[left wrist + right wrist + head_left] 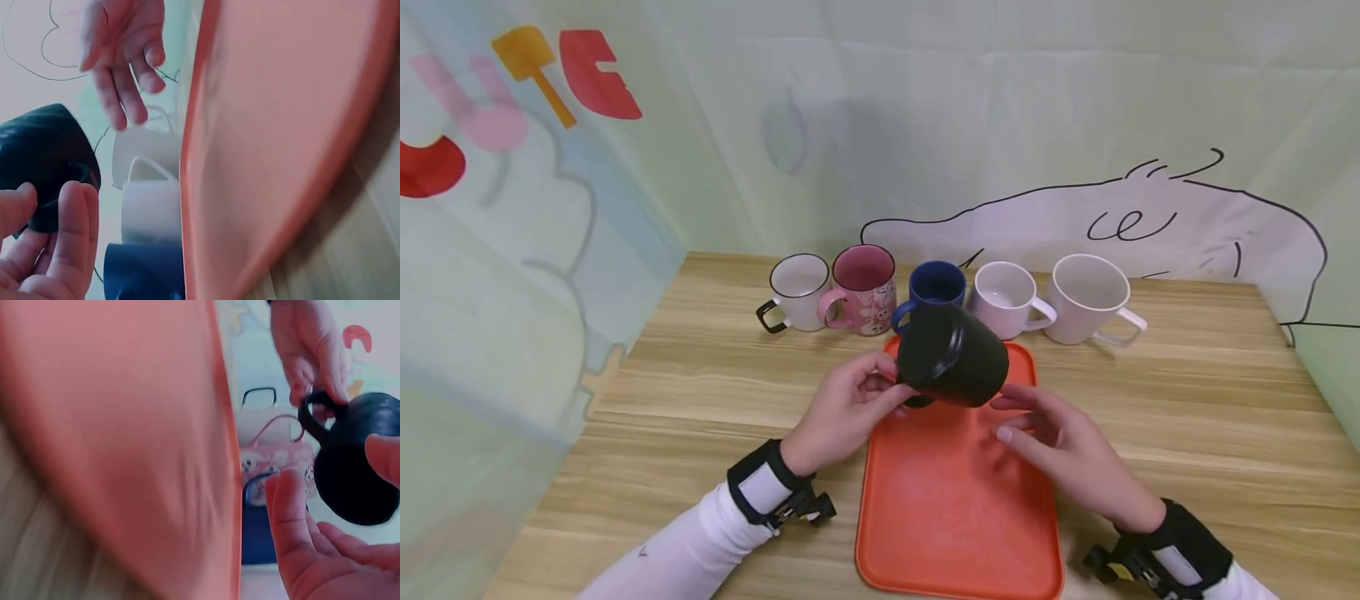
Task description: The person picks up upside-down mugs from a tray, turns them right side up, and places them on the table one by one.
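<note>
A black mug (953, 354) is held in the air above the far part of a red-orange tray (955, 508). It is tipped on its side, base towards the head camera and mouth to the right. My left hand (842, 408) pinches its handle between thumb and fingers, as the left wrist view shows with the mug (37, 147) at left. The right hand (1067, 454) is just right of the mug's rim, fingers loosely bent and spread, gripping nothing. From the right wrist, the dark mouth of the mug (353, 484) shows, and the right thumb (384, 456) overlaps it.
Behind the tray stands a row of upright mugs: a white one with black handle (805, 310), a pink patterned one (874, 310), a navy one (919, 292), a white one (1000, 308) and a larger white one (1075, 308). A printed cloth backdrop (925, 125) rises behind the wood-grain table (700, 400).
</note>
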`<state>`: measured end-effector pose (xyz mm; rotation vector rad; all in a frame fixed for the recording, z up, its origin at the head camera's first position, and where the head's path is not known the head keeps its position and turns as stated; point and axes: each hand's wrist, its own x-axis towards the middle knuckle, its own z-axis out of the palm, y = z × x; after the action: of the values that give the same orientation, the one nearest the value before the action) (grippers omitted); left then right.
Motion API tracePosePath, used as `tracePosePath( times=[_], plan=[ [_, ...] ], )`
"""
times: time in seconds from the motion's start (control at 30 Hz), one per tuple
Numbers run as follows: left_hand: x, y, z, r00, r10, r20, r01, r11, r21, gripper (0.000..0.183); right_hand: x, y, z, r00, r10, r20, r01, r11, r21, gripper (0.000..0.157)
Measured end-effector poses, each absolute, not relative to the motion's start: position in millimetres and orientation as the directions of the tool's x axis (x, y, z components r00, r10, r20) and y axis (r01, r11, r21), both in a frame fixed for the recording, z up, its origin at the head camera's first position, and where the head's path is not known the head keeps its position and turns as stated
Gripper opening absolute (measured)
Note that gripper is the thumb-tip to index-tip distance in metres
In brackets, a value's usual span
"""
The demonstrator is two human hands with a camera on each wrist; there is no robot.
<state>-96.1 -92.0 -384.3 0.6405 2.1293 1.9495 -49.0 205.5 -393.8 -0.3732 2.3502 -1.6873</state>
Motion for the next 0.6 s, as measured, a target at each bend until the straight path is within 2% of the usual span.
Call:
tracePosePath(
  times=[0.37, 0.6],
  plan=[
    [-94, -70, -383, -0.879, 0.43, 0.206, 0.189, -0.083, 0.979, 0.016, -61, 178, -386, -0.903, -0.391, -0.179, 0.157, 0.088, -0.984, 0.05],
    [-91, -59, -386, -0.875, 0.447, 0.187, 0.158, -0.102, 0.982, 0.018, -65, 167, -384, -0.889, -0.394, -0.235, 0.305, -0.125, -0.944, 0.05]
  ],
)
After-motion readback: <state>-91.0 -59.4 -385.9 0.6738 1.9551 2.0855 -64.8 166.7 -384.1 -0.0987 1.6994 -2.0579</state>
